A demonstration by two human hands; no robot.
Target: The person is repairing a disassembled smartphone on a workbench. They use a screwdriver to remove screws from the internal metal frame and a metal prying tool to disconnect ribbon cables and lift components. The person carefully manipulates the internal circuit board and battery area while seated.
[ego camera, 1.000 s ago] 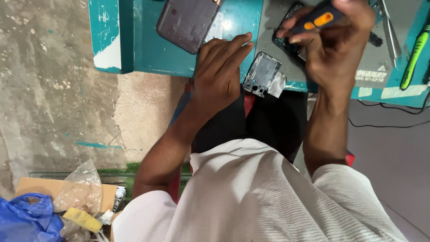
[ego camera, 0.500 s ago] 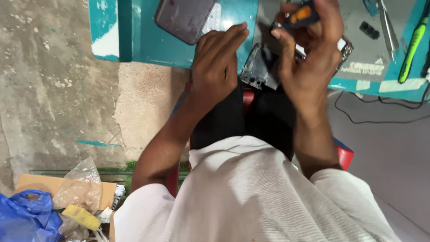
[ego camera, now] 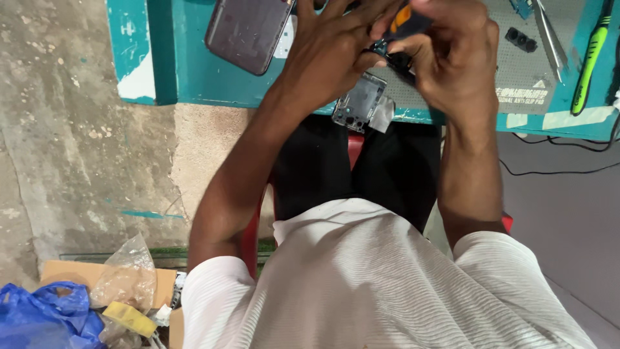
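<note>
The right hand [ego camera: 455,61] has its fingers [ego camera: 413,48] curled together around a small tool with an orange and black handle [ego camera: 402,18], held just above the counter's near edge; the left hand [ego camera: 336,52] meets it from the other side, its fingers [ego camera: 361,13] spread and touching the tool's tip, though what sits between the fingertips is too hidden to tell; just below the fingers a small grey metal part [ego camera: 361,103] lies at the edge of the teal counter [ego camera: 194,71]; to the left of the left fingers a dark phone back cover [ego camera: 248,32] lies flat; right of the right fingers a grey mat [ego camera: 516,71] carries a small black piece [ego camera: 520,40] and tweezers [ego camera: 549,32]; further right lies a green tool [ego camera: 591,58]; the counter's paint is chipped white at its left end; beneath it a bare concrete floor [ego camera: 71,142]; well below the fingers, on the floor, a cardboard box [ego camera: 64,271] carries a clear plastic bag [ego camera: 126,278], a yellow piece [ego camera: 129,318] and a blue bag [ego camera: 39,317]; the clear bag's contents cannot be made out.
</note>
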